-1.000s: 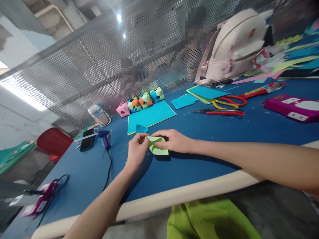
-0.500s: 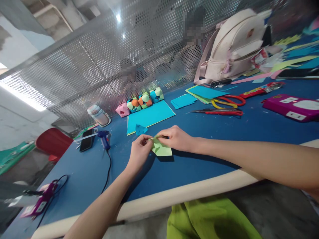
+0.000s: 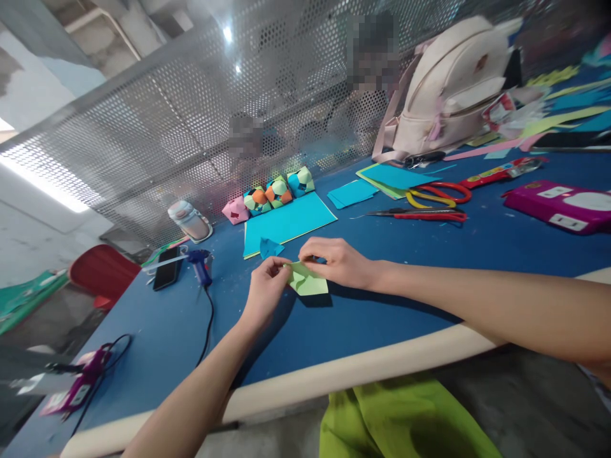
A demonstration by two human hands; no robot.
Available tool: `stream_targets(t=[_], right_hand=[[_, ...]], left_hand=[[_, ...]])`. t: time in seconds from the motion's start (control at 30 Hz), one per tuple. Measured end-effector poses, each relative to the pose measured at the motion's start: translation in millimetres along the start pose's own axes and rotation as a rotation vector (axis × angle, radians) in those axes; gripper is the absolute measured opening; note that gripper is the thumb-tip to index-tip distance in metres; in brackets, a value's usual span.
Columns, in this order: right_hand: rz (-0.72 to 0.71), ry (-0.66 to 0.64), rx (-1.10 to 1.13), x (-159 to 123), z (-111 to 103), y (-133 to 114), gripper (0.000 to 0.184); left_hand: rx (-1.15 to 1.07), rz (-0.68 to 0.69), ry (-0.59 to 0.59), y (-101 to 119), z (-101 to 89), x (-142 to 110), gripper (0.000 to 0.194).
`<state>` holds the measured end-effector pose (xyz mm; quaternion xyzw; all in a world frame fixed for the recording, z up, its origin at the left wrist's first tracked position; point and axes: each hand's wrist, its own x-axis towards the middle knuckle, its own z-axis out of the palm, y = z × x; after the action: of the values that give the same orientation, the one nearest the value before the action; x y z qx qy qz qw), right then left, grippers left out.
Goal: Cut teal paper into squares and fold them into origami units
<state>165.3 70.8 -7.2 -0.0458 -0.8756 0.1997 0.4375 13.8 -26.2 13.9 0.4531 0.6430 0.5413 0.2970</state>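
A light green piece of paper, partly folded, is held just above the blue table. My left hand pinches its left corner between thumb and fingers. At its upper edge my right hand grips the paper with bent fingers; the fingertips partly hide the fold. Just beyond my hands a small folded blue paper lies by the near edge of a stack of blue sheets.
Behind the sheets stand several folded paper balls. To the right lie scissors, tweezers and a purple power strip. A glue gun with its cord is left, near a phone. A backpack stands at the back.
My right hand has shifted slightly up, its fingers a little more raised along the paper's upper edge. My left hand keeps its pinch, and the surrounding things stay put.
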Motion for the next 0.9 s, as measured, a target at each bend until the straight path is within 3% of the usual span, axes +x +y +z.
stream_targets(t=[0.17, 0.5, 0.73, 0.9], right_hand=[[-0.104, -0.074, -0.008, -0.6, 2.1, 1.7, 0.017], [-0.060, -0.156, 0.032, -3.7, 3.5, 5.0, 0.021], [-0.044, -0.088, 0.028, -1.9, 2.6, -0.4, 0.021], [0.096, -0.066, -0.106, -2.6, 4.7, -2.2, 0.018]], left_hand=[[-0.040, -0.022, 0.001, 1.0, -0.4, -0.2, 0.017], [-0.048, -0.003, 0.007, 2.8, -1.3, -1.2, 0.015], [-0.085, -0.004, -0.012, 3.0, -1.4, -2.2, 0.016], [-0.051, 0.026, -0.012, 0.4, -0.7, -2.6, 0.014]])
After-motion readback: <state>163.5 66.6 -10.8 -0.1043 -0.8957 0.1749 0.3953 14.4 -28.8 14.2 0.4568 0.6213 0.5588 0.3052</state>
